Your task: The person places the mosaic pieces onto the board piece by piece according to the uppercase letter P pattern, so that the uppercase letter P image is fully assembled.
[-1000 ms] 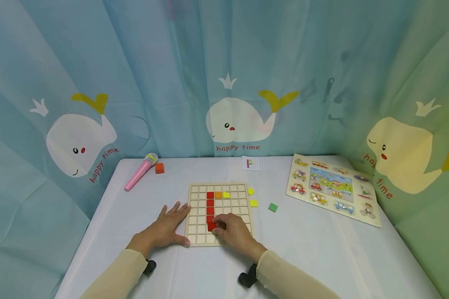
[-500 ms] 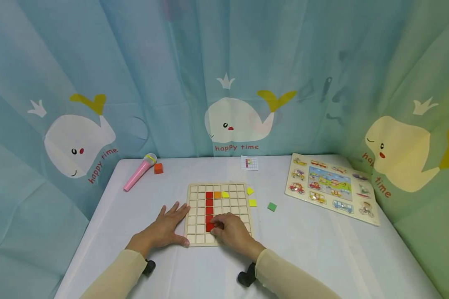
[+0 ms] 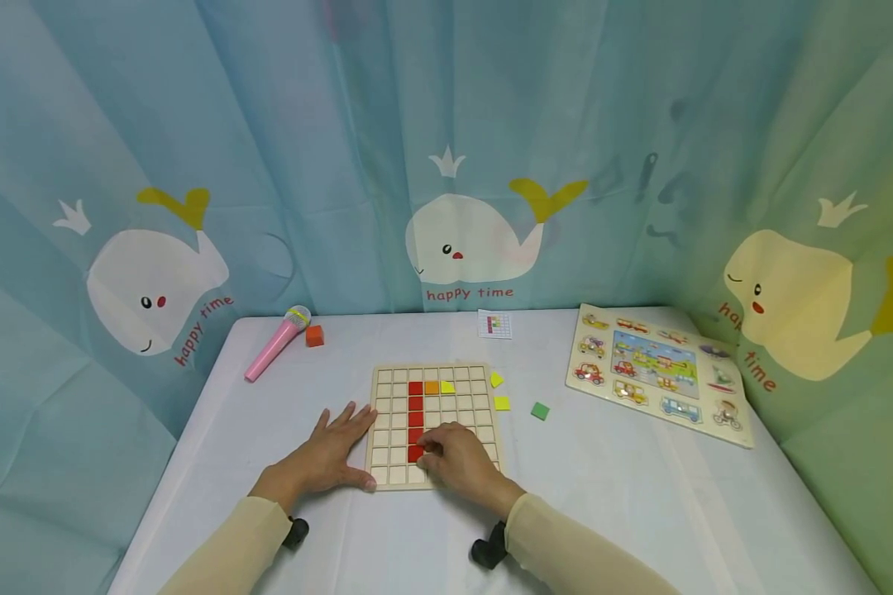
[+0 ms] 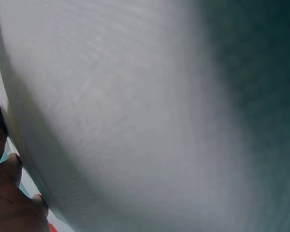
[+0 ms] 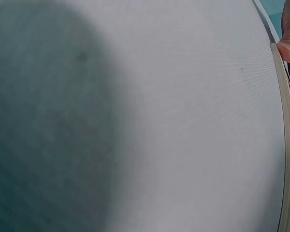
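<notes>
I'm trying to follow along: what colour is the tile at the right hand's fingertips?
The tile is red, shown best in the head view.

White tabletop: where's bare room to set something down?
Bare: between the pink toy microphone and left hand; between the cream vehicle puzzle and beige right sleeve. Crowded: upper right of the square wooden grid board, by two yellow tiles.

A square, pale wooden grid board point(image 3: 398, 454) is laid flat, its left edge touched by the spread left hand point(image 3: 327, 453). Part of its third column from the left is filled by four red tiles point(image 3: 415, 419). Just below them, the lowest red tile point(image 3: 414, 454) is held at its right side by the bent fingers of the right hand point(image 3: 457, 459). Beside the topmost red, an orange tile point(image 3: 432, 387) is followed by a yellow piece point(image 3: 449, 387).
</notes>
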Tool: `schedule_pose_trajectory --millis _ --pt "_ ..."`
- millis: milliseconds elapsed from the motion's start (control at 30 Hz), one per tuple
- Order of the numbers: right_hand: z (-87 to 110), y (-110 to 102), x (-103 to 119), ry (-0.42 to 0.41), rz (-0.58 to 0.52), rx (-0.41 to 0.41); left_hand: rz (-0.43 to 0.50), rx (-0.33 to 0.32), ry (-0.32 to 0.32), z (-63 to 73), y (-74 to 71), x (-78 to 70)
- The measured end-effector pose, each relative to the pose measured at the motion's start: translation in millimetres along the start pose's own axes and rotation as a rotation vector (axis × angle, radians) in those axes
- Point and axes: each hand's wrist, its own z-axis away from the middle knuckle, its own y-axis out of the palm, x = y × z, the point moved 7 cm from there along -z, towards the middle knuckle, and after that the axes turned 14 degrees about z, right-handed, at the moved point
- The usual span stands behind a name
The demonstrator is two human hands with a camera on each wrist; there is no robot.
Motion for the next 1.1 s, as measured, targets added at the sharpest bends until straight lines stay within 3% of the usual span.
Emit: schedule_pose_trajectory --millis 667,1100 --pt "-0.6 -1 0 0.005 -0.031 0.008 0.009 0.003 -0.004 -0.4 -0.6 1.5" --pt "-0.7 -2 -11 0.094 -0.196 0.022 0.022 0.01 0.008 0.0 -0.6 0.3"
